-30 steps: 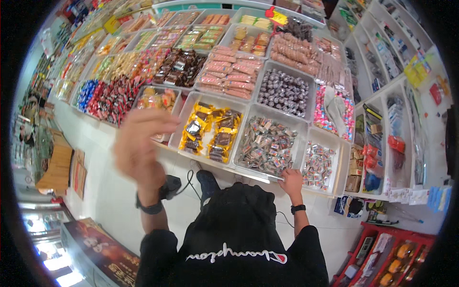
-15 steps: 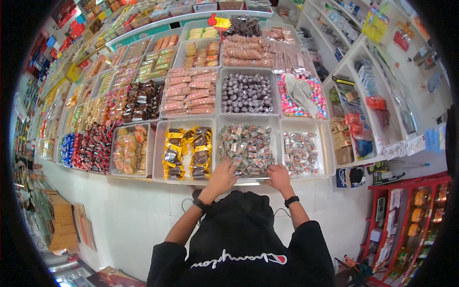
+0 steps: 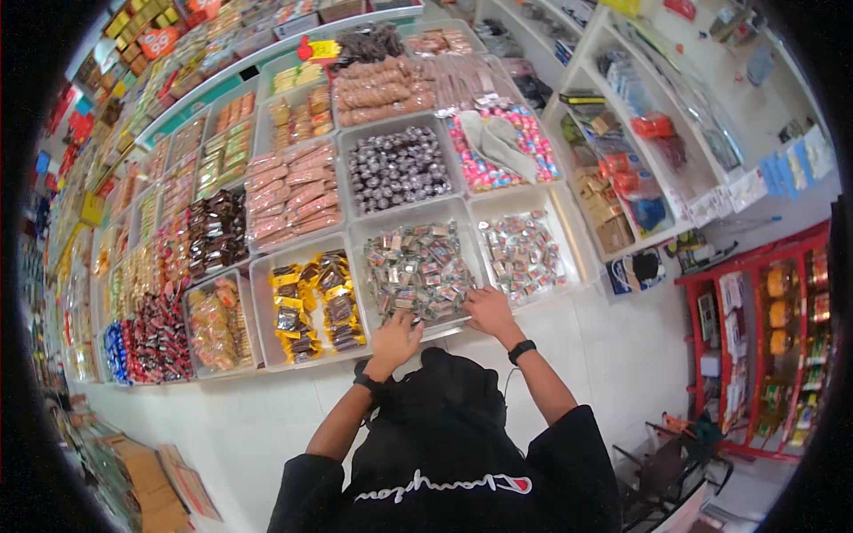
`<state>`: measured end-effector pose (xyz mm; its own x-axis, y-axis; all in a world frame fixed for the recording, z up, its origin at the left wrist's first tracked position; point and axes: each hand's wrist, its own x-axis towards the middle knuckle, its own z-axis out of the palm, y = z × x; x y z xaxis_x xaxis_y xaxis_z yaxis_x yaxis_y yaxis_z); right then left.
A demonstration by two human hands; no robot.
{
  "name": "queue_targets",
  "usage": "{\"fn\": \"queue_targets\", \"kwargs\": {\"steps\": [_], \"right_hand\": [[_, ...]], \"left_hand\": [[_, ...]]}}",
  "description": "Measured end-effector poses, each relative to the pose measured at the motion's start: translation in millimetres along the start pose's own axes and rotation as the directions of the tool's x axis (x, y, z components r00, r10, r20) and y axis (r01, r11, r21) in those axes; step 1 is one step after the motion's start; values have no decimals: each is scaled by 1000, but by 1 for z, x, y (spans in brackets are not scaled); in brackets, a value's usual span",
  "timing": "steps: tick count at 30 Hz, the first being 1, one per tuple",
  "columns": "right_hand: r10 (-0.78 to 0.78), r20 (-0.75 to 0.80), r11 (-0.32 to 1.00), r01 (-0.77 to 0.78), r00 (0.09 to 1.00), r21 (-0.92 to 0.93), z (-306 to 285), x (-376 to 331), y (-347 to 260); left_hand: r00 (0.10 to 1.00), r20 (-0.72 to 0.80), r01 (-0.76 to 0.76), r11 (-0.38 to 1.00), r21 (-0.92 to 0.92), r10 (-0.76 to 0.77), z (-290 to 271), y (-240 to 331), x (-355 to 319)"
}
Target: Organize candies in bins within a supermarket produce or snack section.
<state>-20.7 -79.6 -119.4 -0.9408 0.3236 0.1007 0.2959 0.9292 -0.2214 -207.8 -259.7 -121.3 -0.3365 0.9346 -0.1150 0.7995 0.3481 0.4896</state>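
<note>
L hand (image 3: 397, 339) has dropped! Up high and blurred a sec ago, now it's down at the near rim of a translucent white, rectangular plastic tray (image 3: 472, 238); view's swung too, so the trays slant. R hand (image 3: 491, 313) is on the same rim, nr the tray's front R corner. Hands well apart, fingers bent over the edge; can't tell if either's clamped on the plastic or just resting.

Straight ahead, just past the fingertips: a loose heap of small, silver-clear wrapped candies (image 3: 418, 266) filling most of that tray. Key relation: tray's longer side seems to run fore-aft, leaning a bit L at the far end; L hand by the front L part, R hand at the R, heap btwn & beyond. Neither's clearly nearer.

Moving out: on the L, dark bars in yellow wrappers (image 3: 338, 306), two columns; on the R, a shallower spread of small pale-wrapped sweets (image 3: 524, 258). Behind, shiny silver-purple balls (image 3: 400, 169), then a limp grey cloth (image 3: 502, 147) atop pink-and-blue candies (image 3: 471, 169). Far R, red metal shelving (image 3: 690, 320) w/ packaged goods.
</note>
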Motion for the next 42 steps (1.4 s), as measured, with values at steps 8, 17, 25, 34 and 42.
{"fn": "queue_targets", "kwargs": {"steps": [8,17,25,34,42], "right_hand": [[40,50,997,-37,998,-68,1,-2,1],[157,-65,984,-162,985,-79,-44,-12,-26],[986,22,-100,-479,-166,872,-30,-124,56],[660,568,-594,-122,492,795,-3,-106,80],[704,604,-616,-100,374,781,7,-122,95]], "left_hand": [[961,275,3,999,-42,9,0,-9,18],[949,310,10,977,-213,58,-1,-9,36],[962,272,71,990,-121,-36,-4,-4,37],[968,248,75,987,-145,-37,-10,1,35],[976,218,53,981,-184,-12,8,-16,36]]}}
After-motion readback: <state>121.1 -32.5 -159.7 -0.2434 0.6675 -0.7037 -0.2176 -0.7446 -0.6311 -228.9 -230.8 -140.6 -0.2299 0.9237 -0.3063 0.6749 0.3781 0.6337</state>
